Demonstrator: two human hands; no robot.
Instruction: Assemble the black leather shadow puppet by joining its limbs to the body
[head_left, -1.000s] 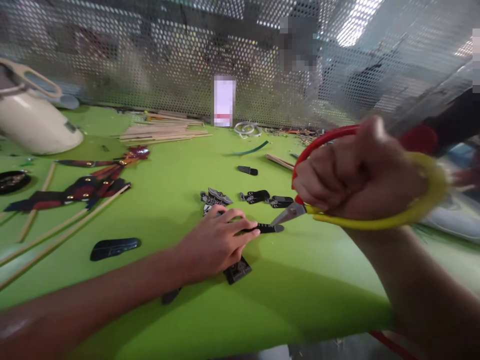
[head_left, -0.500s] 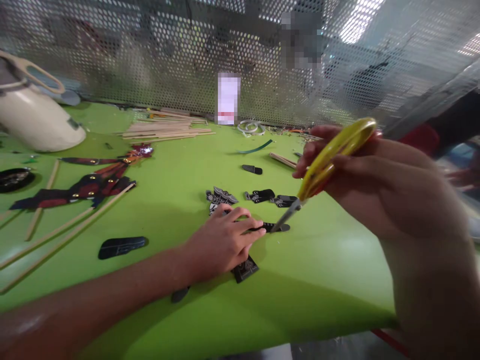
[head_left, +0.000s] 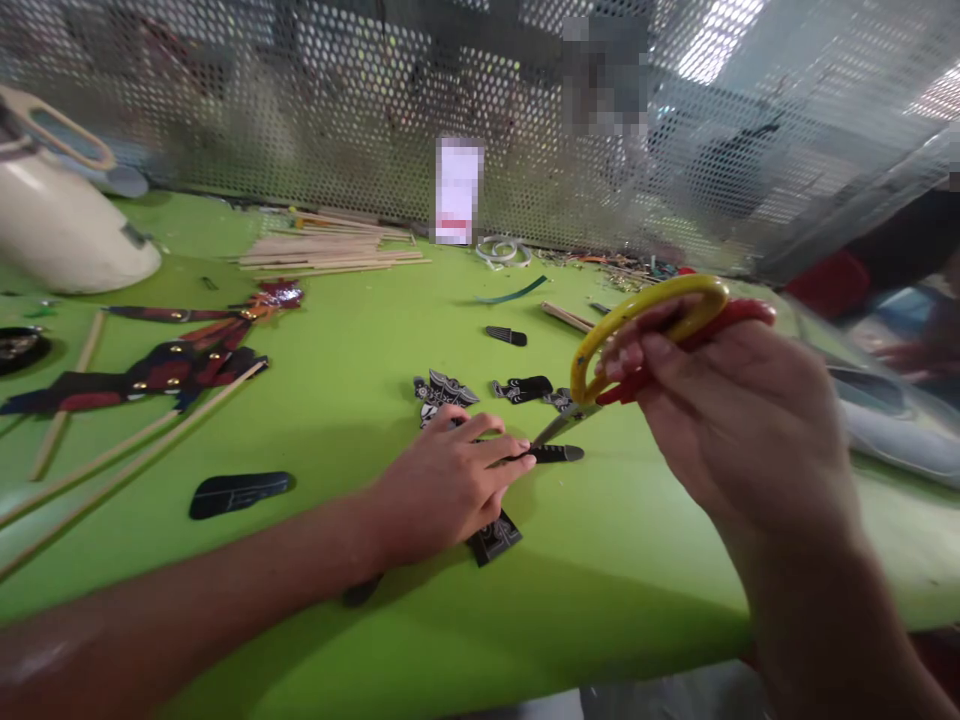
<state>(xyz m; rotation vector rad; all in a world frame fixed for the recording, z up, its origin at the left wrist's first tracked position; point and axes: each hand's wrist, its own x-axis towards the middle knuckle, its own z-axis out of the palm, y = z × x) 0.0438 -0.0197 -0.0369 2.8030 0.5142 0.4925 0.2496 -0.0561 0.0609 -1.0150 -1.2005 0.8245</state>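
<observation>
My right hand (head_left: 750, 430) is closed around scissors (head_left: 637, 330) with yellow and red handles. Their blades slant down to a narrow black cutout (head_left: 559, 454), the tip touching or just above it beside my left fingertips. Spread over the black pieces, my left hand (head_left: 457, 480) presses the narrow cutout against the table, fingers apart. From under its palm sticks out a black patterned square piece (head_left: 495, 540). Just beyond the fingers lie a winged silver-and-black cutout (head_left: 446, 388) and a black piece with a silver figure (head_left: 523, 388). How much lies beneath the palm is hidden.
A jointed dark red figure (head_left: 172, 370) with wooden rods lies at left, near a cream jug (head_left: 67, 220). Wooden sticks (head_left: 330, 248), a lit phone (head_left: 458, 190) and white rings (head_left: 504, 251) line the perforated metal screen (head_left: 315, 120). Another black cutout (head_left: 240, 494) lies left of my forearm.
My right hand has turned and lowered the scissors, showing the red handle, and the tip has shifted left toward my left fingers. My left hand keeps its place.
</observation>
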